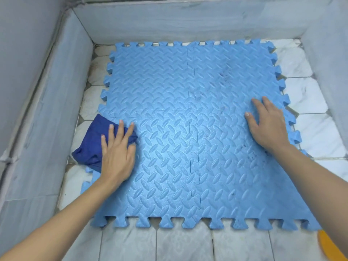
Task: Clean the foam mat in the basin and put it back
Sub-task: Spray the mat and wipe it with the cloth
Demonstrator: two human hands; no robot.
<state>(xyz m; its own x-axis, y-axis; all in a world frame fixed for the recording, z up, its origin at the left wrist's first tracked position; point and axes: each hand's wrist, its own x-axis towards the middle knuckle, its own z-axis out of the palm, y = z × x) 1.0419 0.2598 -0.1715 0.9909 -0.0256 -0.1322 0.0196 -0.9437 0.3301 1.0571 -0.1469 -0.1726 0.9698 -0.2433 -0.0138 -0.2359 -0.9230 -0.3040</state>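
Partly cropped orange object [334,246], unidentifiable.

Even, soft light; a pale sheen sits mid-way on the blue textured foam mat [188,129]; wide-angle bending curves the edges.

Beyond your grips you see a white marble-patterned tiled floor [308,95] with dark grout lines and small dark corner insets. Pale grey walls [169,21] close it in ahead and to both sides. Nearest you, right of the grips, an orange object [333,245] pokes in from the corner, cut off by the edge.
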